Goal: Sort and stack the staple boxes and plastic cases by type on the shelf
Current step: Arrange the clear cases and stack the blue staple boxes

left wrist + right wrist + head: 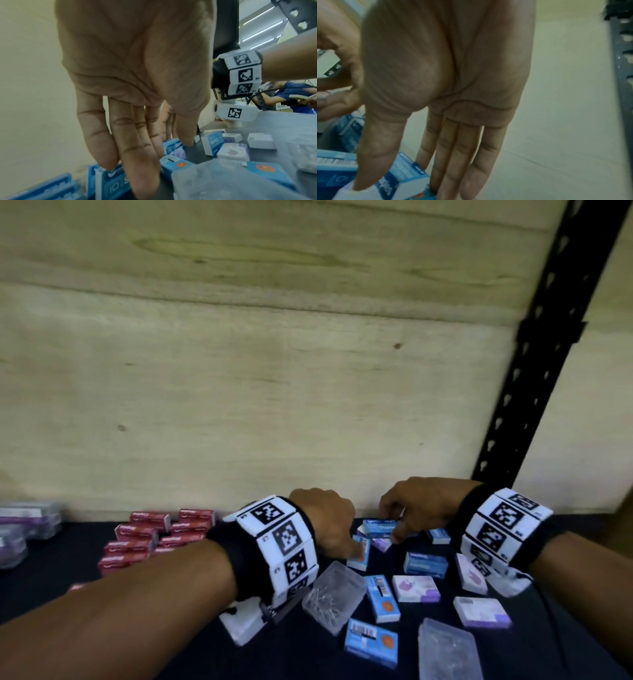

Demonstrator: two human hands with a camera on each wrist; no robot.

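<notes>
Blue staple boxes (424,565), purple-and-white boxes (416,589) and clear plastic cases (334,594) lie scattered on the dark shelf (308,655). Red staple boxes (154,537) are stacked at the back left. My right hand (390,525) pinches a blue staple box (402,177) between thumb and straight fingers, by the back wall. To its left, my left hand (346,546) reaches down with straight fingers (137,169). Their tips touch a cluster of blue boxes (111,180), one of which (359,553) stands on end by the thumb.
Clear cases with purple contents (27,522) are piled at the far left. A plywood panel (239,405) closes the back and a black perforated post (548,344) rises at the right. Another clear case (448,652) lies near the front. A person in blue (295,97) is beyond the shelf.
</notes>
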